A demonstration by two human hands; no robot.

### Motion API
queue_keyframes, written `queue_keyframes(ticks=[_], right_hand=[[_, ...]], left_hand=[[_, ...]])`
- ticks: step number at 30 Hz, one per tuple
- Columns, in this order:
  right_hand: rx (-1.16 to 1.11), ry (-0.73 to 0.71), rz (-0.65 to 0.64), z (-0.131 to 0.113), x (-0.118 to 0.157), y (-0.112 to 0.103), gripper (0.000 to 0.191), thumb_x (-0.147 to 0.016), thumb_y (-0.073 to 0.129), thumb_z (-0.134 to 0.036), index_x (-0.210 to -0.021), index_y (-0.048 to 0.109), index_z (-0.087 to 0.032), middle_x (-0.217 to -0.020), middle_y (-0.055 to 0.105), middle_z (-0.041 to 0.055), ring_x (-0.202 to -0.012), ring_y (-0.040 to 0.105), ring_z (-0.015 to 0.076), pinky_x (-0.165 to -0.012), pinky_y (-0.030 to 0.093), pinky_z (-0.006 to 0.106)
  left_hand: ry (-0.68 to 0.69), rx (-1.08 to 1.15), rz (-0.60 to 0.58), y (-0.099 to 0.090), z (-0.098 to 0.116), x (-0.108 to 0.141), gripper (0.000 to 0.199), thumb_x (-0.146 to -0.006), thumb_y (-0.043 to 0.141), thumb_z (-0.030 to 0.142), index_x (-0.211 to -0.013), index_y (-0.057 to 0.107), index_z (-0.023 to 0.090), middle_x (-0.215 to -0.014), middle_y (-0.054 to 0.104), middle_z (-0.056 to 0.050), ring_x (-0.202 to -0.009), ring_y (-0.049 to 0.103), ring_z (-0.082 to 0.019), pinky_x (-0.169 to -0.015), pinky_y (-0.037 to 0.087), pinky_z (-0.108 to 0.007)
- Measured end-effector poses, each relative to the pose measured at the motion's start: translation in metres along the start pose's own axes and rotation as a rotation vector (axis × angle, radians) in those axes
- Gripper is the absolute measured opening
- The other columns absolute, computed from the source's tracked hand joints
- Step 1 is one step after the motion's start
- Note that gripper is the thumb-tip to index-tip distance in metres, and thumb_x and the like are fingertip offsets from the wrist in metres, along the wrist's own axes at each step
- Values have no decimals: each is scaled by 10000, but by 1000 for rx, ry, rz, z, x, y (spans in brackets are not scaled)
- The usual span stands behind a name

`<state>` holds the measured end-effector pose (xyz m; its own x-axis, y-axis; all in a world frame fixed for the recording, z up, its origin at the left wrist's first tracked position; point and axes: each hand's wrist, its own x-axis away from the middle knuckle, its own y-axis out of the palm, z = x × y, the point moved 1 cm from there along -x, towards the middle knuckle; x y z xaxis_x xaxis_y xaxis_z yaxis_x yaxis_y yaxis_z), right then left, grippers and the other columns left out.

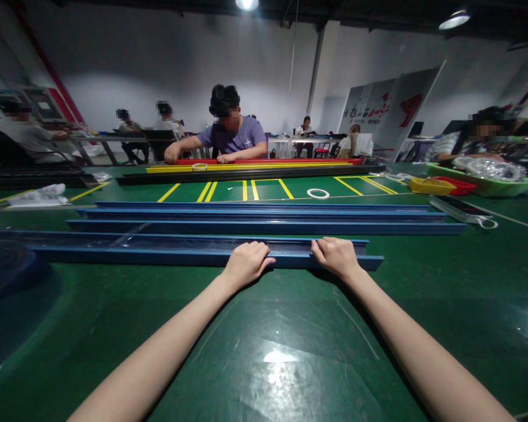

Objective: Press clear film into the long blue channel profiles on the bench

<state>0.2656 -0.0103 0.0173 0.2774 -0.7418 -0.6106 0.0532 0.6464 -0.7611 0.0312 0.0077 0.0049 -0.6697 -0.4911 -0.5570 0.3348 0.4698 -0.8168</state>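
A long blue channel rail [158, 249] lies across the green table [264, 351] straight in front of me. My left hand [245, 262] rests on its near edge with fingers curled over the top. My right hand [335, 254] grips the same near edge a short way to the right, close to the rail's right end. Two more blue rails [264, 220] lie parallel just behind it.
Across the table a person in a purple shirt [233, 138] leans on red, yellow and black rails [250, 167]. A white tape ring [318, 193] lies mid-table. Yellow and red trays [437, 186], a green tray [488, 184] and scissors [486, 221] sit at the right. Other people work behind.
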Motion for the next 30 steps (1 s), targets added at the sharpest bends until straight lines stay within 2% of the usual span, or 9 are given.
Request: queue_keyframes(ticks=[14, 30], right_hand=[[-2, -11, -25, -1, 0, -2, 474, -841, 311, -313, -513, 613, -150, -518, 604, 55, -457, 502, 109, -461, 169, 258], [-23, -21, -41, -1, 1, -2, 494, -850, 288, -309, -512, 610, -147, -518, 600, 55, -455, 485, 102, -463, 158, 256]], left_hand=[[-12, 23, -44, -3, 1, -1, 225, -873, 387, 355, -825, 507, 171, -757, 582, -19, -706, 534, -155, -606, 359, -267], [-3, 6, -40, -2, 0, -1, 198, -867, 405, 336, -836, 505, 168, -770, 586, -20, -715, 538, -161, -602, 358, -269]])
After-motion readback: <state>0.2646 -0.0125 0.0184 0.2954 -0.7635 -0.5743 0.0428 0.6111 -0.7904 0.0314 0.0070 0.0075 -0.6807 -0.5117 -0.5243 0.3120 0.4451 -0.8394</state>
